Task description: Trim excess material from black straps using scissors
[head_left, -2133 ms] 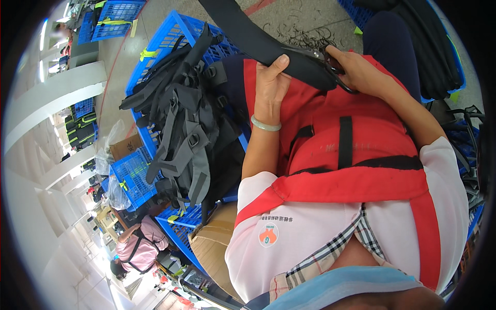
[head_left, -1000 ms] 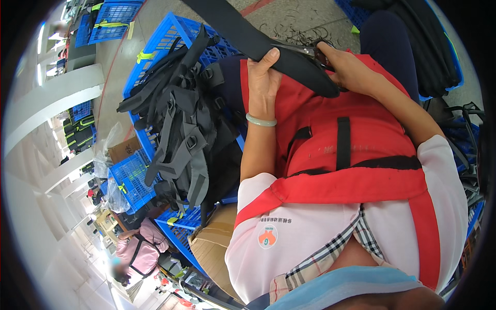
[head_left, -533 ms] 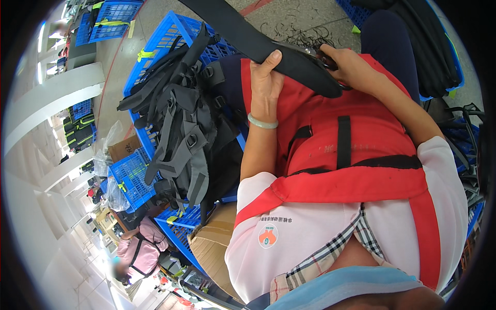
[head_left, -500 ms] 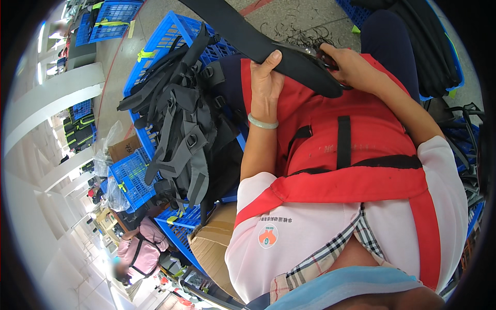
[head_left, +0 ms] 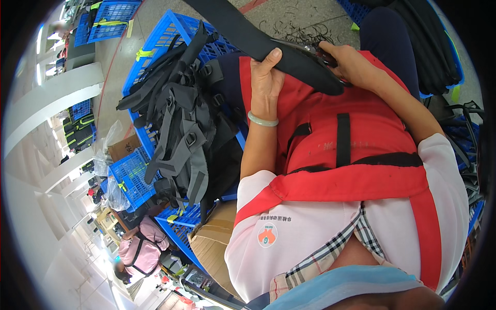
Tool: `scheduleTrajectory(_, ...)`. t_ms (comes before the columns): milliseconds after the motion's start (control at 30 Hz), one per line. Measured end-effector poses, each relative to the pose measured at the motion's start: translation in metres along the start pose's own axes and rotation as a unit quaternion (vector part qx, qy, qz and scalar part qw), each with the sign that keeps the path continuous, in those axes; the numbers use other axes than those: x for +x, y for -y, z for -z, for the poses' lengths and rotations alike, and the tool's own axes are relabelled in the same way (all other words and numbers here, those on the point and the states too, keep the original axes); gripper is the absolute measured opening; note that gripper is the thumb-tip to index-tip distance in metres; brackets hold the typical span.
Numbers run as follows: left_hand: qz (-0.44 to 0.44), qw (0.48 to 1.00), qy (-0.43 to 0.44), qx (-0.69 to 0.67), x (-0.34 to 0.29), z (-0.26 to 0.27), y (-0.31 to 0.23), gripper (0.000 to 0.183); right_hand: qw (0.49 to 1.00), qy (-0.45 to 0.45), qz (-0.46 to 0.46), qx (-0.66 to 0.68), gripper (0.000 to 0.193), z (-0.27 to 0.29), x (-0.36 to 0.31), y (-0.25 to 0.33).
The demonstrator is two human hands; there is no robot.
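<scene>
My left hand [head_left: 267,82] grips a long black padded strap [head_left: 235,31], its thumb lying on top and its fingers underneath. The strap runs from the top edge down to a rounded end over my red apron [head_left: 356,137]. Along the strap's far edge my right hand [head_left: 356,66] is closed around the dark handles of scissors [head_left: 326,58]. Their blades are mostly hidden behind the strap.
Left of my lap, a blue crate [head_left: 135,72] overflows with black and grey straps with buckles [head_left: 181,134]. Thin black trimmings [head_left: 305,35] litter the floor. Black pads [head_left: 426,46] fill another crate at right. A cardboard box [head_left: 219,232] stands at lower left; a person in pink [head_left: 144,248] sits beyond.
My right hand and the scissors have shifted slightly up and left along the strap's edge. My left hand keeps its hold, the strap barely moving.
</scene>
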State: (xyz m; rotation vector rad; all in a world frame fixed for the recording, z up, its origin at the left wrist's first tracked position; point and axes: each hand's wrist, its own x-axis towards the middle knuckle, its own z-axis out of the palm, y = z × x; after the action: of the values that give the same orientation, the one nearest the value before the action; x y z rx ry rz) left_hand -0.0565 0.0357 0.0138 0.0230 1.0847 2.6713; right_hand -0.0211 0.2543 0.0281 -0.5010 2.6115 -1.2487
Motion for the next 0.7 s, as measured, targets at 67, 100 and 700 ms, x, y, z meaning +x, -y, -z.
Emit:
scheduleTrajectory(67,0.040,0.999,0.023,-0.024,-0.001,-0.005,-0.005,0.026,1.000,-0.015,-0.016,0.006,0.036,0.003,-0.002,0.001)
scheduleTrajectory(100,0.074,0.995,0.043,-0.045,-0.003,-0.007,-0.012,0.027,1.000,0.003,-0.021,-0.001,0.033,0.008,0.000,0.008)
scheduleTrajectory(700,0.015,1.000,-0.006,-0.012,0.006,-0.004,-0.005,0.024,0.999,-0.034,-0.012,-0.031,0.035,-0.010,0.008,0.002)
